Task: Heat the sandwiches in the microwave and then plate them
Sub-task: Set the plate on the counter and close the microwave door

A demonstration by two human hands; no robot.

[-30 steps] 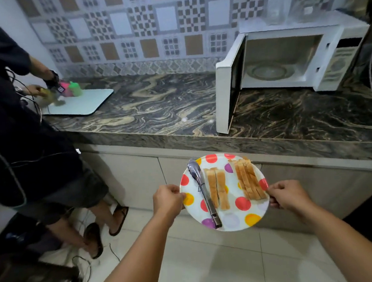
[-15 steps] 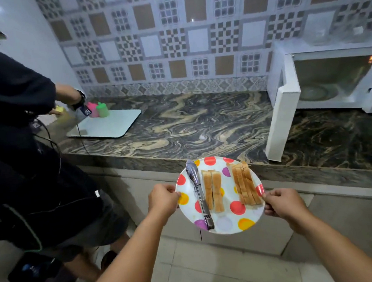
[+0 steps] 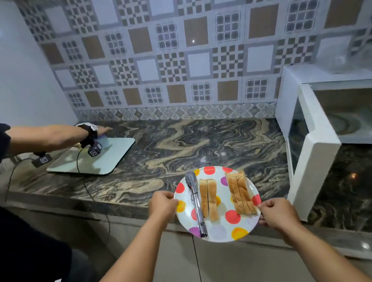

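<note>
You are holding the plate (image 3: 219, 233) by its rim with both hands: your left hand (image 3: 162, 205) grips the edge at nine o'clock, and your right hand (image 3: 276, 213) pinches the edge at about four o'clock. The plate sits level over the front edge of the counter (image 3: 181, 145). On it, the tongs (image 3: 196, 203) lie lengthwise along the left side, tips toward twelve o'clock. Just to their right is one sandwich (image 3: 208, 199), standing on its edge, and the second sandwich (image 3: 241, 193) lies toward three o'clock, apart from the first. The microwave (image 3: 324, 118) stands on the counter at two o'clock from the plate, with its door (image 3: 309, 152) swung open toward you. At ten o'clock, a second person's arm (image 3: 48, 137), with a strapped device at the wrist, reaches over a pale board (image 3: 107, 161) on the counter.
</note>
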